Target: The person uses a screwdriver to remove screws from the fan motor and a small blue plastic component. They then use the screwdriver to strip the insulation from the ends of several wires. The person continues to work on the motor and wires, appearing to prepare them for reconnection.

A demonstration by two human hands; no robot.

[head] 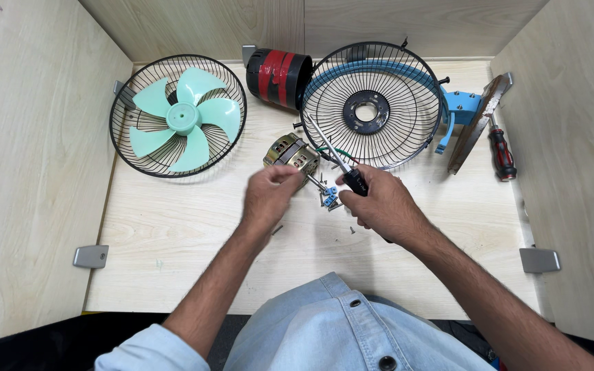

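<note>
So the right hand (383, 206) is gripping a screwdriver (338, 165) by its black handle, fingers wrapped tight, with the shaft pointing up toward 11 o'clock over the edge of the wire guard (372, 103). The left hand (269, 196) is pinching at the shaft end of the little fan motor (291, 152), fingers narrow, sitting dead centre on the surface. Just at 3 o'clock from the motor there's a small blue connector block (329, 199) with wires.

Stuff I'd be worrying about: the loose screws (278, 229) are lying near the wrists, so one sleeve brush is sending them off the surface edge at 6 o'clock. The screwdriver tip is hovering close to those thin wires, so a slip could nick them. The motor's round-ish too, so it could roll. The green fan blade (185, 117) at 10 o'clock is looking safe.
</note>
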